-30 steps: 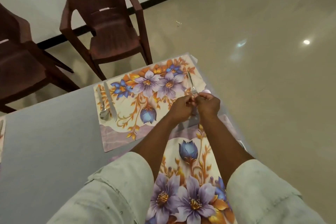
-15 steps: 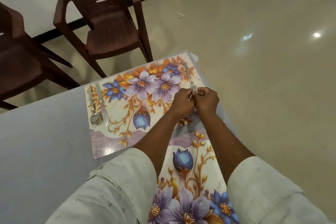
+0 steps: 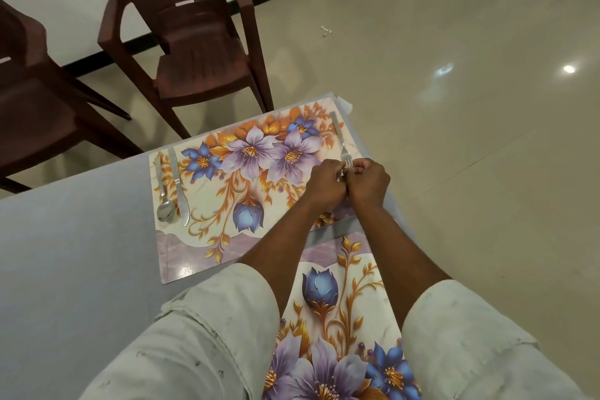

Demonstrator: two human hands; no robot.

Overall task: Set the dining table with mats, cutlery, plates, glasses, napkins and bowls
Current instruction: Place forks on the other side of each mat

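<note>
Head view, the only one supplied. A grey table (image 3: 65,269) carries two rectangular floral placemats printed with purple and blue flowers on cream: a far mat (image 3: 246,191) lying crosswise at the table's far right corner and a near mat (image 3: 337,318) running lengthwise toward the person.

On the far mat's left edge lie a steel spoon (image 3: 164,198) and a steel table knife (image 3: 178,185), side by side, just apart, handles pointing away from the person.

Along the far mat's right edge lies a steel fork (image 3: 341,143), its long axis parallel to the knife, handle away, tines toward the person.

The left hand (image 3: 324,183) and right hand (image 3: 370,183) are pressed together directly at the tine end, both with fingers curled. The tines show between the two hands. Whether either hand pinches the fork, or something small beside it, cannot be told: the fingertips are hidden.

Judgement: the step in hand is squaring the fork on the mat. The fork extends straight away from both hands; the right hand sits marginally nearer its line.

Two brown moulded plastic chairs (image 3: 194,52) stand on the cream tiled floor beyond the table.
</note>
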